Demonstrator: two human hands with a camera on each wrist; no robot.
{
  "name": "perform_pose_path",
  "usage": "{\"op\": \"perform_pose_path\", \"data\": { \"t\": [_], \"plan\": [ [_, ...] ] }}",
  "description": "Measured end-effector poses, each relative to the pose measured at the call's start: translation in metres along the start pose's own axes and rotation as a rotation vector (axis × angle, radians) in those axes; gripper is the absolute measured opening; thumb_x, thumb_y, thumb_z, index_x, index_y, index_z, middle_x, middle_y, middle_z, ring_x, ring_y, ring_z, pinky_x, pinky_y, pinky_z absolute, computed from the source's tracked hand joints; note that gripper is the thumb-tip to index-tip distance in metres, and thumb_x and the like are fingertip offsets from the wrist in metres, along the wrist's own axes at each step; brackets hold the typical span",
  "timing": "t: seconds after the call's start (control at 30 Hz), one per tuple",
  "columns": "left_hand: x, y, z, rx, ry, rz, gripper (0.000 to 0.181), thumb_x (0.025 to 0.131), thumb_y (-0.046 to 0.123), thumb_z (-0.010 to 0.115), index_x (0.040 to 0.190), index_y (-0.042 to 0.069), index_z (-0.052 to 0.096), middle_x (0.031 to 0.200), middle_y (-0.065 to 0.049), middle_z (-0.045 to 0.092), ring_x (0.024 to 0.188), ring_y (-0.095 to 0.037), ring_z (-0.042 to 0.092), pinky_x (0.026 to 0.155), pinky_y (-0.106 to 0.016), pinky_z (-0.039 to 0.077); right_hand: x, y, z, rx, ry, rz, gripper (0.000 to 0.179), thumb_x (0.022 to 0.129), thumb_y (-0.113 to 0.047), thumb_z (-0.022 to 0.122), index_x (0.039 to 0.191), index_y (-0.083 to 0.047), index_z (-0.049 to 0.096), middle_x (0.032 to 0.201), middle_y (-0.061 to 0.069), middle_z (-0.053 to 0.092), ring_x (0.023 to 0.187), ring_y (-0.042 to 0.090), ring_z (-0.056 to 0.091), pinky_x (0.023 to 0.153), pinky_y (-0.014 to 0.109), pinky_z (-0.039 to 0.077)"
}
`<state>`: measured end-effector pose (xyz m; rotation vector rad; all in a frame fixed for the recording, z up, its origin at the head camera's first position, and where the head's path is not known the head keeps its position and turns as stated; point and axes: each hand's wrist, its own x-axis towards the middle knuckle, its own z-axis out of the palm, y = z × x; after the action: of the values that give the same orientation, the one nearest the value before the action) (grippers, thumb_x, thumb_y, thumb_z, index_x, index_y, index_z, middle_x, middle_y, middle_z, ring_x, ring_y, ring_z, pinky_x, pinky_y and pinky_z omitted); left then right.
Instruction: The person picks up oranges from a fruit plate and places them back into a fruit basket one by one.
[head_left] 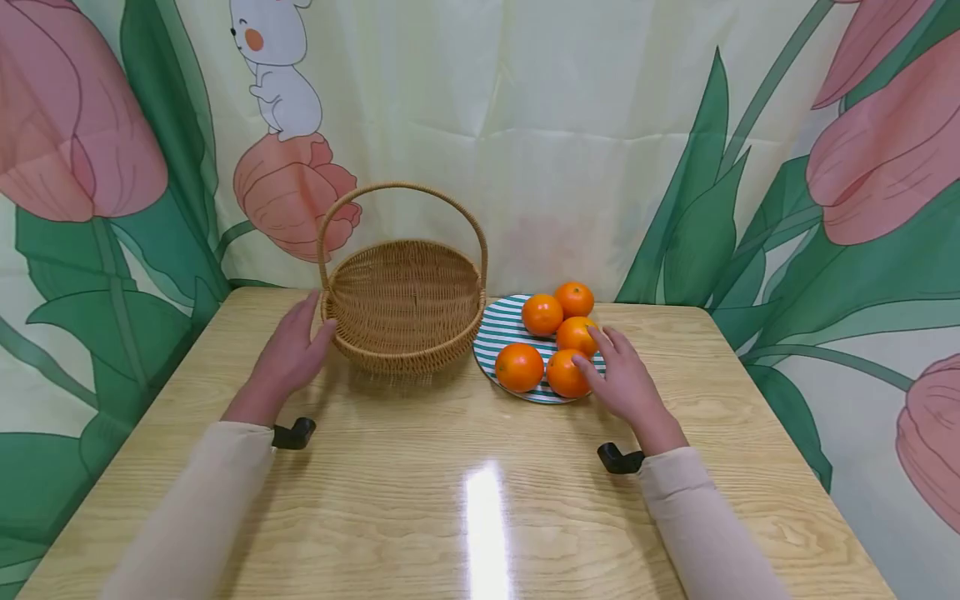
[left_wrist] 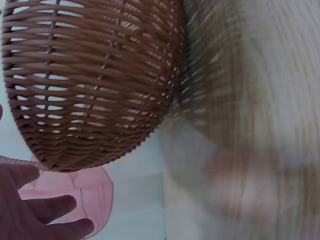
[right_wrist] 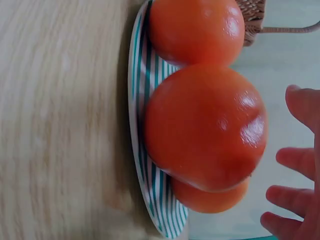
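A brown wicker basket (head_left: 405,308) with a tall arched handle stands toward the back of the table, its inside bare. My left hand (head_left: 291,354) is at the basket's left side, fingers extended and thumb apart; whether it touches the rim I cannot tell. In the left wrist view the woven wall (left_wrist: 95,85) fills the upper left, with spread fingertips (left_wrist: 52,207) below it. To the basket's right, several oranges (head_left: 519,367) lie on a striped plate (head_left: 491,333). Over the plate's right side hovers my right hand (head_left: 626,379), fingers spread, apart from the nearest orange (right_wrist: 205,127) in the right wrist view.
The wooden table (head_left: 390,500) reaches back to a curtain (head_left: 555,150) printed with tulips and a white animal. Basket and plate stand close together near the table's back edge. A black strap piece (head_left: 621,458) sticks out at each wrist.
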<state>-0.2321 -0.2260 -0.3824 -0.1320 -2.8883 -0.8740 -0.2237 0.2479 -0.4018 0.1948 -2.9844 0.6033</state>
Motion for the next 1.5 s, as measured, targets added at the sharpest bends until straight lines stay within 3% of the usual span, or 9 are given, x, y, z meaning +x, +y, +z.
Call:
{"op": "perform_pose_path", "data": {
  "t": [0.2, 0.33, 0.53, 0.73, 1.0, 1.3, 1.5],
  "plan": [
    [0.001, -0.002, 0.011, -0.07, 0.02, -0.006, 0.066, 0.093, 0.053, 0.022, 0.147, 0.024, -0.004, 0.151, -0.02, 0.014, 0.136, -0.042, 0.017, 0.104, -0.061, 0.019, -0.003, -0.007, 0.004, 0.027, -0.008, -0.012, 0.073, 0.085, -0.064, 0.037, 0.144, -0.022, 0.026, 0.15, 0.014, 0.019, 0.134, 0.038, 0.023, 0.101, 0.06, 0.027],
    [0.002, -0.003, 0.018, -0.115, 0.025, -0.021, 0.064, 0.093, 0.054, 0.022, 0.146, 0.028, -0.004, 0.152, -0.016, 0.012, 0.136, -0.041, 0.016, 0.104, -0.061, 0.018, -0.005, -0.009, 0.007, 0.038, 0.015, -0.028, 0.071, 0.085, -0.062, 0.041, 0.142, -0.022, 0.03, 0.145, 0.014, 0.028, 0.13, 0.037, 0.031, 0.1, 0.058, 0.03],
    [0.001, -0.006, 0.029, -0.196, 0.058, 0.014, 0.06, 0.096, 0.046, 0.024, 0.147, 0.026, -0.001, 0.152, -0.016, 0.011, 0.137, -0.041, 0.014, 0.104, -0.061, 0.017, -0.007, -0.011, 0.014, 0.046, 0.04, -0.052, 0.068, 0.082, -0.059, 0.05, 0.138, -0.021, 0.037, 0.136, 0.014, 0.037, 0.12, 0.036, 0.041, 0.097, 0.056, 0.036],
    [0.002, -0.005, 0.04, -0.329, 0.116, 0.036, 0.061, 0.095, 0.047, 0.026, 0.147, 0.025, 0.002, 0.153, -0.012, 0.009, 0.138, -0.038, 0.012, 0.104, -0.062, 0.017, -0.008, -0.013, 0.021, 0.058, 0.038, -0.043, 0.066, 0.078, -0.056, 0.059, 0.133, -0.022, 0.042, 0.134, 0.009, 0.038, 0.114, 0.033, 0.044, 0.091, 0.054, 0.041],
    [0.003, 0.0, 0.05, -0.526, 0.145, 0.004, 0.06, 0.095, 0.048, 0.028, 0.146, 0.031, 0.002, 0.153, -0.007, 0.009, 0.138, -0.033, 0.014, 0.107, -0.058, 0.016, -0.008, -0.015, 0.029, 0.068, 0.066, -0.055, 0.069, 0.073, -0.047, 0.069, 0.132, -0.022, 0.045, 0.131, 0.008, 0.038, 0.113, 0.033, 0.044, 0.09, 0.054, 0.042],
    [0.0, 0.003, 0.053, -0.567, 0.147, -0.105, 0.056, 0.095, 0.046, 0.025, 0.144, 0.039, -0.001, 0.153, -0.008, 0.007, 0.136, -0.04, 0.018, 0.105, -0.061, 0.017, -0.011, -0.018, 0.031, 0.08, 0.07, -0.038, 0.066, 0.075, -0.039, 0.07, 0.133, -0.019, 0.044, 0.13, 0.009, 0.039, 0.113, 0.033, 0.044, 0.093, 0.054, 0.04],
    [0.004, 0.006, 0.053, -0.616, 0.155, -0.086, 0.056, 0.096, 0.041, 0.028, 0.144, 0.039, 0.001, 0.153, -0.005, 0.009, 0.136, -0.036, 0.021, 0.106, -0.058, 0.02, -0.009, -0.02, 0.021, 0.078, 0.1, -0.037, 0.066, 0.075, -0.041, 0.07, 0.132, -0.02, 0.044, 0.131, 0.011, 0.039, 0.113, 0.034, 0.044, 0.091, 0.055, 0.042]
  ]
}}
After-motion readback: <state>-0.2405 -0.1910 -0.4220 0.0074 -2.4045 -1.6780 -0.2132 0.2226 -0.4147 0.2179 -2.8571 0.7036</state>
